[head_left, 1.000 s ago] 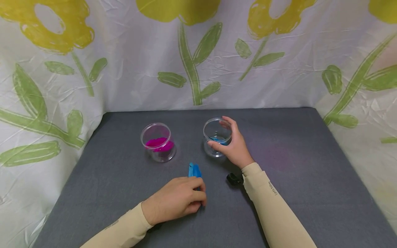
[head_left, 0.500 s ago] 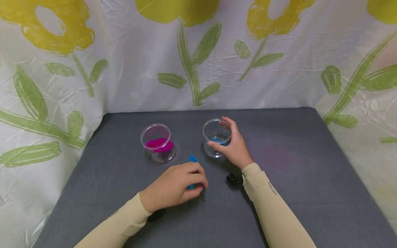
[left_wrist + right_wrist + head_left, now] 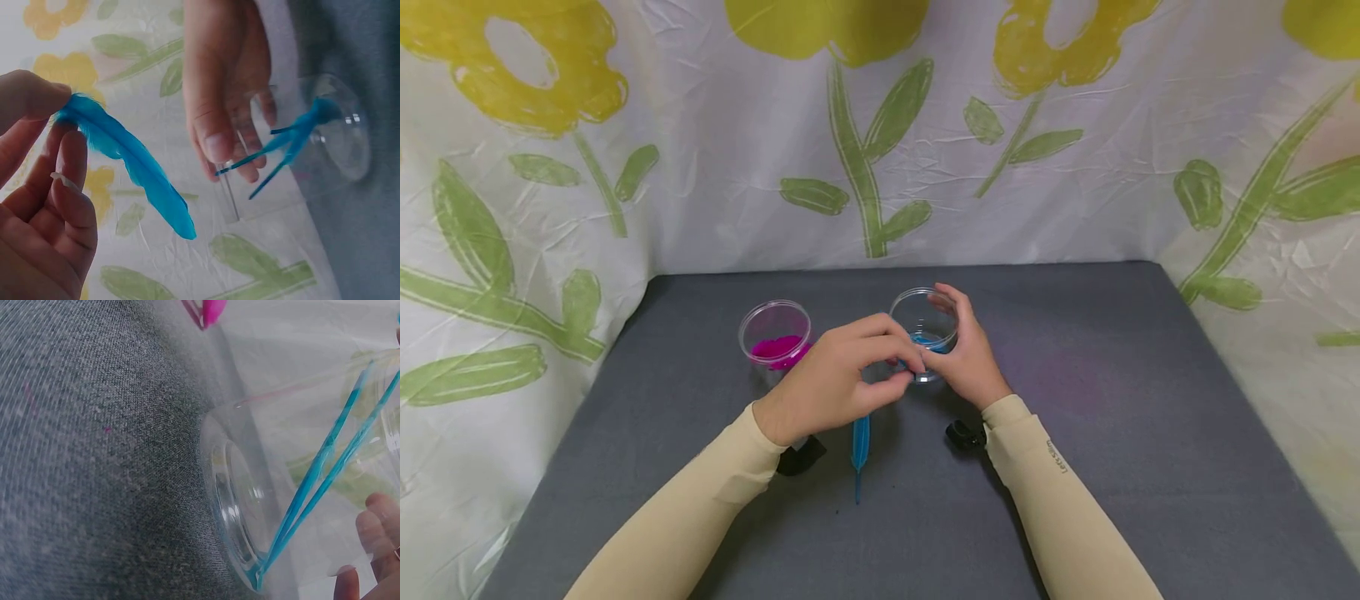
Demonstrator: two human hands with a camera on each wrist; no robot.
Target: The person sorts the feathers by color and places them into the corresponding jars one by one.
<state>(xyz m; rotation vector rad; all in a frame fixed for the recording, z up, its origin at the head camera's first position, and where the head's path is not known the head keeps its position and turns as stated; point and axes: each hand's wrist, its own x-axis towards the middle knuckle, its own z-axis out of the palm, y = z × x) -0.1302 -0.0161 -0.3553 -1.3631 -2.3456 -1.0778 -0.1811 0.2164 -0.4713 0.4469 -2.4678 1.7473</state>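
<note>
In the left wrist view my left hand (image 3: 44, 187) pinches a blue feather (image 3: 131, 156) between thumb and finger, its far end hanging down. The head view shows that left hand (image 3: 842, 375) raised close to a clear round cup (image 3: 925, 312), hiding the held feather. My right hand (image 3: 966, 358) grips this cup by its side, thumb in front and fingers behind. Blue feathers (image 3: 300, 128) stand inside, quills upward; the right wrist view shows their blue shafts (image 3: 319, 469) through the wall. Another blue feather (image 3: 861, 442) lies on the table below my left hand.
A second clear cup (image 3: 775, 310) with magenta feathers (image 3: 778, 346) stands left, partly behind my left hand. The grey cloth-covered table (image 3: 1112, 467) ends at a flower-printed curtain (image 3: 737, 208). Black wrist devices (image 3: 964, 435) sit under both wrists.
My left hand has picked up a blue feather from the table and moved it up and forward toward the right-hand cup. My right hand has kept its hold on the cup.
</note>
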